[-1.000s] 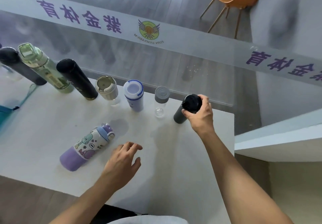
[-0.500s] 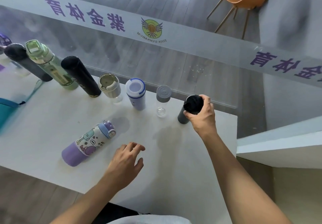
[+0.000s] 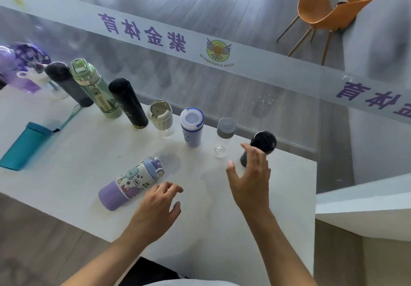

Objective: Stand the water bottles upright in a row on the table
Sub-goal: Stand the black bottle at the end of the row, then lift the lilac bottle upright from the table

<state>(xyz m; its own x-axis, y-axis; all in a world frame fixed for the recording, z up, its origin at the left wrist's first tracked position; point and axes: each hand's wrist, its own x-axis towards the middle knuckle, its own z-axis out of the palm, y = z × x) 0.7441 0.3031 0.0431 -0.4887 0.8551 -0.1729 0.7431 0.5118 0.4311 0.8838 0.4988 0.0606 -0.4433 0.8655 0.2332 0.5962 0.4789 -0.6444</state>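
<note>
Our right hand (image 3: pixel 250 175) hangs spread and empty right of centre, just in front of the dark bottle (image 3: pixel 260 146) standing at the row's right end. Our left hand (image 3: pixel 156 205), loosely open, holds nothing beside the cartoon bottle (image 3: pixel 131 182) lying at lower centre. Next, we judge, we grasp and upend it.

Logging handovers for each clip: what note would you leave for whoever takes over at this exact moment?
Right hand: open, empty, beside the dark grey bottle at the row's right end.
Left hand: open, empty, next to the cartoon bottle.
Done: a row of bottles stands upright along the far edge of the table.
Left: the cartoon bottle and the teal bottle lie on their sides; stand both in the row.
</note>
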